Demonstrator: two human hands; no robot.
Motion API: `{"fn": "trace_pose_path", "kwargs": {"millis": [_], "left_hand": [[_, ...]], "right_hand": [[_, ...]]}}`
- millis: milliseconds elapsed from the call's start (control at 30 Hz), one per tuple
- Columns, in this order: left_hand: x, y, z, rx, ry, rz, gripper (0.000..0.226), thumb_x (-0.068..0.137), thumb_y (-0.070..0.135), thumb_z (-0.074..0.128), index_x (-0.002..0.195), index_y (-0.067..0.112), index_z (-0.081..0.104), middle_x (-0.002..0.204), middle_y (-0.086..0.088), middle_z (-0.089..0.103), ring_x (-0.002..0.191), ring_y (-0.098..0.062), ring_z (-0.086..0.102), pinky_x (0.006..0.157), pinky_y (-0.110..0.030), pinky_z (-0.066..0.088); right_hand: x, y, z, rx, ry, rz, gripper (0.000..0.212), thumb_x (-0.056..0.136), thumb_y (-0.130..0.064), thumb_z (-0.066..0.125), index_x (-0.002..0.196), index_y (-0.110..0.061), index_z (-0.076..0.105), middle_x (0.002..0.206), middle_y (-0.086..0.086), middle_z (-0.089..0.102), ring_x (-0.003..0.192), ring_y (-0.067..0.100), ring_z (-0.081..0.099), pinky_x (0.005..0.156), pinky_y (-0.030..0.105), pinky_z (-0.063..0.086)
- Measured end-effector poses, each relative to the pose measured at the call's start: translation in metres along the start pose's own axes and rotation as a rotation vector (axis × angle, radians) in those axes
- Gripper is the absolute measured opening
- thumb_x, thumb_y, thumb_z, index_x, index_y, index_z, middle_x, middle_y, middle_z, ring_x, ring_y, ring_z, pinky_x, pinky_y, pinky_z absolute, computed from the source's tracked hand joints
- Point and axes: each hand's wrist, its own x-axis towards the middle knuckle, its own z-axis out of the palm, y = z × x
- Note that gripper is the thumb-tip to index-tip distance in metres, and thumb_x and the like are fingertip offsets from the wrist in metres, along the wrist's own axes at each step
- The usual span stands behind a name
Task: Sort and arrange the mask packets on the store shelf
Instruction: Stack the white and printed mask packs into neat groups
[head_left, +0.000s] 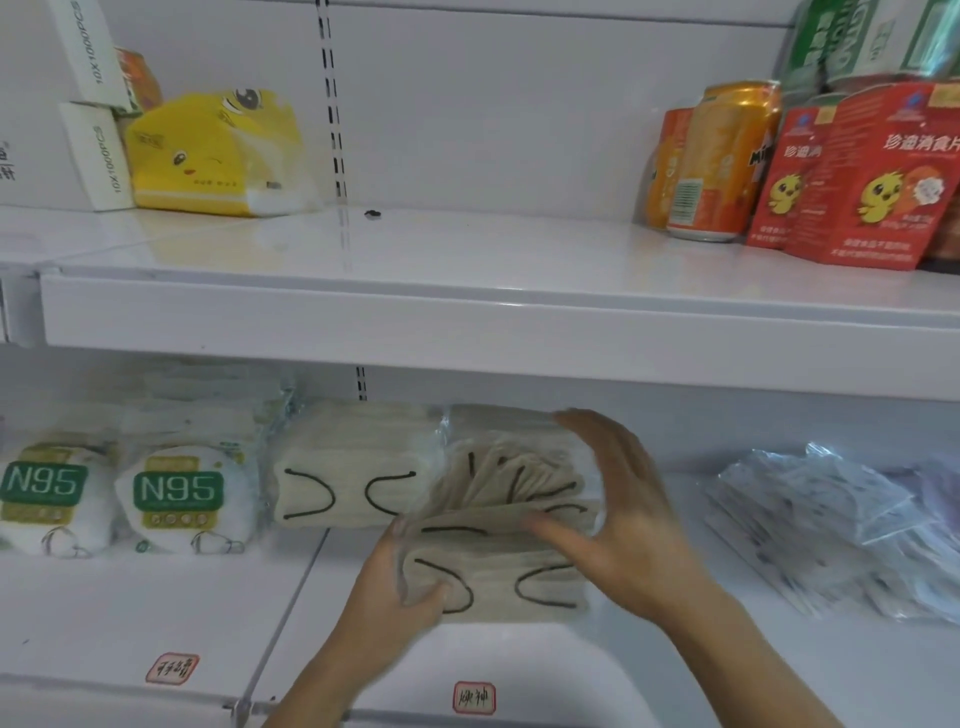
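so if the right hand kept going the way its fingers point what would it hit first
The right hand points left across the beige mask packets it already touches. Past them, the first thing would likely be the neat beige stack beside them, though depth is hard to judge.

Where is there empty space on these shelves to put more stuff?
Upper shelf: a wide bare stretch between the yellow tissue pack and the orange cans. Lower shelf: bare front, below the N95 packs. Crowded around the beige mask packets and clear packets.

Both forearms reach fwd, left hand (402, 587) w/ thumb curled in a grip, right hand (618, 512) w/ fingers spread, arched.
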Motion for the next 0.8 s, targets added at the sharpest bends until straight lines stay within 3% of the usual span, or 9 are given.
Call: {"fn": "trace_pose_path", "kwargs": {"millis": [100,200,300,400,500,633,733,800], "left_hand": [[0.0,0.009,0.002,0.004,0.006,0.034,0.073,0.081,-0.024,0.065,0.14,0.016,0.049,0.133,0.018,0.064,0.132,-0.005,0.053,0.107,-0.016,0.041],[-0.003,0.01,0.002,-0.021,-0.002,0.055,0.076,0.08,-0.018,0.067,0.141,0.021,0.048,0.138,0.016,0.061,0.136,-0.006,0.05,0.111,-0.019,0.038],[-0.004,0.01,0.001,-0.021,0.0,0.045,0.078,0.08,-0.023,0.067,0.14,0.023,0.046,0.134,0.023,0.061,0.133,0.001,0.05,0.102,-0.009,0.04],[-0.006,0.006,0.002,-0.016,0.008,0.022,0.073,0.08,-0.021,0.069,0.138,0.019,0.05,0.128,0.018,0.066,0.124,0.0,0.057,0.094,-0.008,0.043],[-0.005,0.004,0.0,-0.024,0.061,-0.015,0.07,0.078,-0.014,0.077,0.134,0.021,0.053,0.12,0.019,0.069,0.112,0.001,0.063,0.091,-0.007,0.044],[-0.002,0.0,-0.002,-0.001,0.084,-0.028,0.07,0.075,-0.007,0.083,0.131,0.024,0.055,0.118,0.021,0.069,0.115,0.002,0.062,0.092,-0.008,0.045],[-0.003,0.003,-0.001,-0.003,0.033,-0.012,0.066,0.079,-0.011,0.077,0.134,0.018,0.055,0.125,0.012,0.07,0.119,-0.005,0.062,0.097,-0.017,0.048],[-0.004,0.004,0.003,-0.006,0.039,-0.011,0.063,0.08,-0.015,0.074,0.13,0.02,0.056,0.119,0.022,0.07,0.114,0.005,0.062,0.093,-0.008,0.044]], "right_hand": [[0.04,-0.028,0.005,-0.208,-0.291,-0.256,0.07,0.091,-0.052,0.063,0.151,-0.042,0.029,0.145,-0.009,0.049,0.133,0.014,0.044,0.111,0.033,0.036],[0.055,-0.026,0.018,-0.221,-0.464,-0.173,0.047,0.101,-0.029,0.056,0.143,-0.043,0.042,0.117,-0.009,0.062,0.106,0.016,0.06,0.095,0.037,0.049],[0.045,-0.015,0.018,0.134,-0.336,0.06,0.025,0.098,-0.019,0.063,0.111,-0.041,0.061,0.104,-0.018,0.069,0.095,-0.001,0.066,0.083,0.021,0.054],[0.026,0.005,0.018,0.356,-0.183,0.242,0.028,0.092,-0.009,0.072,0.09,-0.035,0.062,0.088,-0.022,0.07,0.088,-0.006,0.067,0.074,0.007,0.046],[0.009,0.026,0.023,0.399,-0.138,0.354,0.024,0.091,-0.008,0.071,0.089,-0.03,0.062,0.088,-0.019,0.069,0.084,-0.004,0.065,0.073,0.009,0.045],[-0.013,0.047,0.031,0.376,-0.21,0.419,0.022,0.098,-0.015,0.063,0.088,-0.035,0.062,0.086,-0.018,0.067,0.081,-0.006,0.062,0.073,0.014,0.045],[-0.023,0.052,0.036,0.445,-0.288,0.532,0.021,0.103,-0.017,0.055,0.103,-0.035,0.066,0.109,-0.015,0.066,0.101,-0.006,0.062,0.079,0.007,0.042],[-0.024,0.053,0.035,0.319,-0.22,0.476,0.024,0.103,-0.022,0.055,0.11,-0.044,0.06,0.119,-0.022,0.06,0.11,-0.01,0.054,0.086,0.009,0.039]]}}
